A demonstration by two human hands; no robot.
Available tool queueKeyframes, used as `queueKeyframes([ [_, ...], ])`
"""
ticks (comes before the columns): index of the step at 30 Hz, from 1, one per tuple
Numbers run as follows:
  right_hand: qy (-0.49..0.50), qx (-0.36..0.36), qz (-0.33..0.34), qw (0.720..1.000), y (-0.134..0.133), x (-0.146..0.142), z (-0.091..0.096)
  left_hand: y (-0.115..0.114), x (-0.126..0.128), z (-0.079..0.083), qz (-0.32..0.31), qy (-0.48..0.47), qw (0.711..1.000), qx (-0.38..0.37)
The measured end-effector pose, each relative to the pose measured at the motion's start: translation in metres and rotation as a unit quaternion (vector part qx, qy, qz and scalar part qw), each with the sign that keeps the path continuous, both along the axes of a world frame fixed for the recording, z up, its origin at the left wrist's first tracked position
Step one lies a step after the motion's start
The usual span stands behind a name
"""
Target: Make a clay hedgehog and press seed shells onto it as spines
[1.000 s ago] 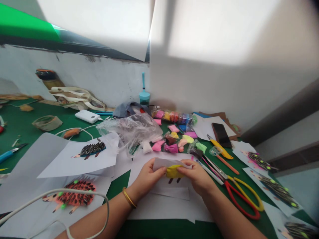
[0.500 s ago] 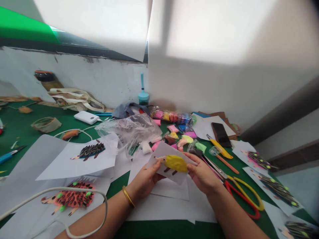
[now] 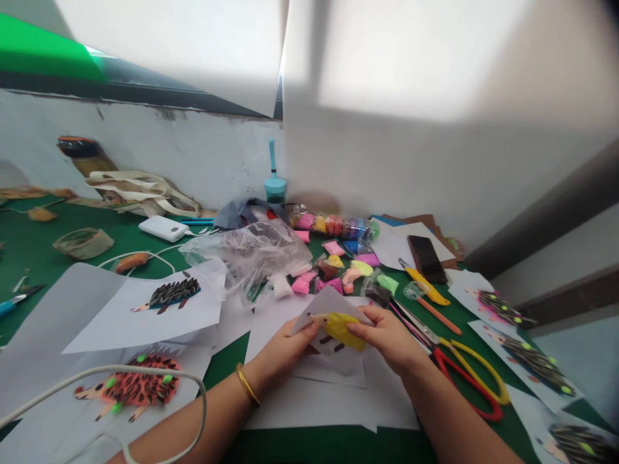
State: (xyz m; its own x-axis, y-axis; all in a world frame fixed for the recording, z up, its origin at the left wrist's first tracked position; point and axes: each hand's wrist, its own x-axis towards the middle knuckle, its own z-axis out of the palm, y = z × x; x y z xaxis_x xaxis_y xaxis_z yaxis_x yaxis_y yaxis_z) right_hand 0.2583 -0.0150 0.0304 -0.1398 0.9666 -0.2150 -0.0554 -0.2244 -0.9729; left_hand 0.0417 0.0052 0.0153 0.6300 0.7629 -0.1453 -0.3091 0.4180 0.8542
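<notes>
Both hands hold a small white card (image 3: 329,301) above sheets of white paper (image 3: 333,403). On the card is a hedgehog figure (image 3: 341,327) with a yellow clay body, a pale snout and dark feet. My left hand (image 3: 290,345) pinches the card's left edge, thumb on top near the snout. My right hand (image 3: 389,335) grips the right edge, its thumb pressed on the yellow clay. The fingers beneath the card are hidden. Past the card lie several small packets of coloured clay, among them a pink packet (image 3: 304,282) and a green packet (image 3: 387,282).
Red-and-yellow-handled scissors (image 3: 467,370), a yellow cutter (image 3: 425,287) and a phone (image 3: 428,259) lie to the right. Finished-looking hedgehog pictures, one with a red body (image 3: 140,383), lie on both sides. A white cable (image 3: 145,369) loops above my left forearm. A plastic bag (image 3: 256,251) sits behind.
The card has tilted and bent slightly. My right thumb has moved left from the card's edge onto the yellow clay. The view has shifted a little.
</notes>
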Motion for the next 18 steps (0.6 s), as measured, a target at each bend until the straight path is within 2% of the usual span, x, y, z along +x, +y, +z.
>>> queueKeyframes([
  [6, 0.031, -0.012, 0.000, 0.999, -0.0013, -0.0011, -0.0002, 0.0024, -0.0040, -0.0009, -0.015, 0.042, 0.997, 0.065],
  [13, 0.019, 0.009, 0.015, 1.000, -0.0013, 0.0000, 0.0032, 0.0036, -0.0046, -0.0077, 0.011, 0.079, 0.996, 0.047],
  [18, 0.008, 0.015, 0.024, 1.000, -0.0016, -0.0015, 0.0030, 0.0034, -0.0029, -0.0060, 0.008, 0.082, 0.994, 0.072],
])
